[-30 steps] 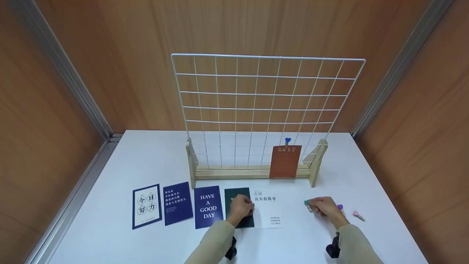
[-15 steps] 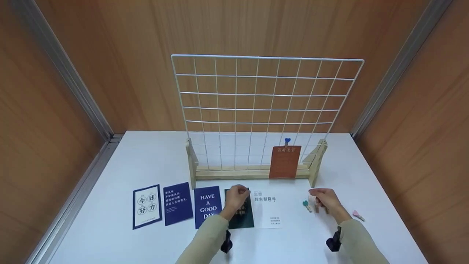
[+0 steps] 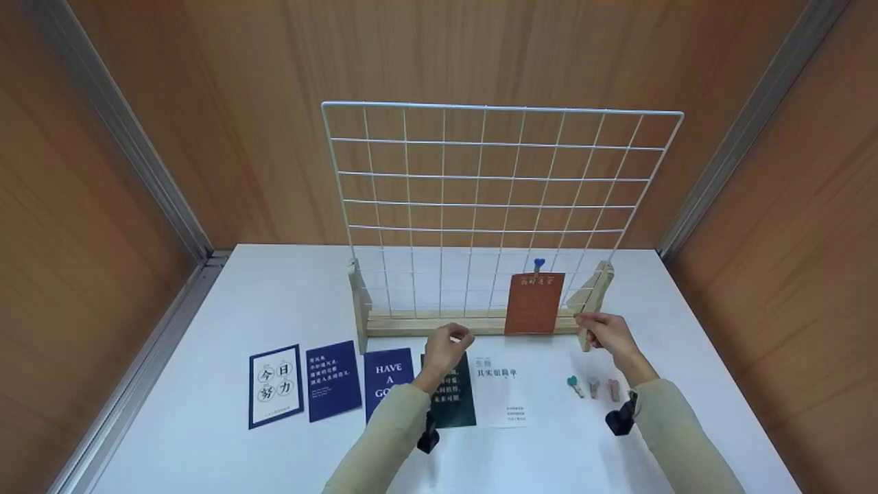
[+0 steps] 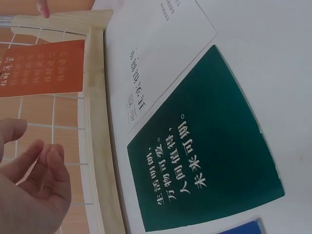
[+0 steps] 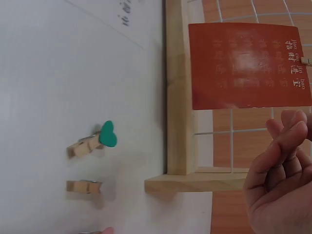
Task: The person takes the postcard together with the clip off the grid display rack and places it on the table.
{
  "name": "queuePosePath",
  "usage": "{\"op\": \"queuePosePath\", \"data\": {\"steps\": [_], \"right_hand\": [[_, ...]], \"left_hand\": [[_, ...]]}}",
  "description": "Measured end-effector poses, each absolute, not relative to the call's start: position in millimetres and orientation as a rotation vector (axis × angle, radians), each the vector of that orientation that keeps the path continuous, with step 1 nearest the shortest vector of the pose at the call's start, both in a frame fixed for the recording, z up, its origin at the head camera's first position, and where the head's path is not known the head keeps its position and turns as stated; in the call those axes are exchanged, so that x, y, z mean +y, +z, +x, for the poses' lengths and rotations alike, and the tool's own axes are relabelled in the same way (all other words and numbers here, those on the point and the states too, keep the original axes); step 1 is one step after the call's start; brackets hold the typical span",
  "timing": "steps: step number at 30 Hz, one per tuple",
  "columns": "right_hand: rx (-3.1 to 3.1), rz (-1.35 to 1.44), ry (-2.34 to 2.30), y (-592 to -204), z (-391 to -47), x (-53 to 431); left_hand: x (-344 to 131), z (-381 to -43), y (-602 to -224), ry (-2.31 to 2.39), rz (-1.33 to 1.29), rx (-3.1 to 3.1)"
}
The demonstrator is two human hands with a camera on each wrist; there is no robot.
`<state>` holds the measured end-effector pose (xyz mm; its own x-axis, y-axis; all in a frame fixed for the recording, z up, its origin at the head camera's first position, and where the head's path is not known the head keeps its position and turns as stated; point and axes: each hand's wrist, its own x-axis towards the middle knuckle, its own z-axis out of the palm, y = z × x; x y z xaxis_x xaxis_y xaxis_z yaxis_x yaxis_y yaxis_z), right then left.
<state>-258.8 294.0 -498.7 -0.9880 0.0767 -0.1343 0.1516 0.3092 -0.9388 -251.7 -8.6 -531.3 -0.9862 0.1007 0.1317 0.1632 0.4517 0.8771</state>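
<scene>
My left hand (image 3: 447, 351) is raised over the dark green card (image 3: 458, 394), between it and the grid stand. In the left wrist view its thumb and loosely bent fingers are apart, with nothing between them. My right hand (image 5: 282, 170) is beside the stand's right foot, to the right of the rust-red card (image 3: 535, 303). Its fingers are loosely bent, the thumb close to the index finger, and no object shows in them. A blue heart clip (image 3: 539, 264) holds the red card on the white wire grid (image 3: 480, 177). On the table are a green heart clothespin (image 5: 100, 139) and another clothespin (image 5: 84, 186).
A pinkish clothespin (image 3: 613, 390) lies right of these. Along the table's front are a white card (image 3: 501, 398), a HAVE A GOOD DAY card (image 3: 388, 370), a blue card (image 3: 334, 381) and a blue-bordered card (image 3: 276, 387). Wood-panelled walls (image 3: 103, 240) enclose the table.
Both hands have risen away from the table toward the grid stand. The right hand has left the clothespins, uncovering two beside the green one; the left has moved off the green card's text.
</scene>
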Motion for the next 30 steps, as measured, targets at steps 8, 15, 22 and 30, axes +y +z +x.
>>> {"op": "queuePosePath", "data": {"steps": [8, 15, 22, 30], "right_hand": [[2.515, 0.101, -1.855, -466.5, -274.7, 276.7], [2.481, 0.097, -1.916, -451.9, -287.3, 262.3], [2.482, 0.086, -1.947, -440.4, -295.7, 251.1], [2.536, 0.026, -1.990, -432.3, -300.8, 241.3]], "left_hand": [[5.6, -260.5, -514.9, -1.627, -0.245, -2.704], [18.4, -267.9, -505.2, -1.525, -0.261, -2.751], [25.9, -273.2, -501.1, -1.558, -0.260, -2.716], [30.9, -279.5, -498.2, -1.520, -0.250, -2.703]]}}
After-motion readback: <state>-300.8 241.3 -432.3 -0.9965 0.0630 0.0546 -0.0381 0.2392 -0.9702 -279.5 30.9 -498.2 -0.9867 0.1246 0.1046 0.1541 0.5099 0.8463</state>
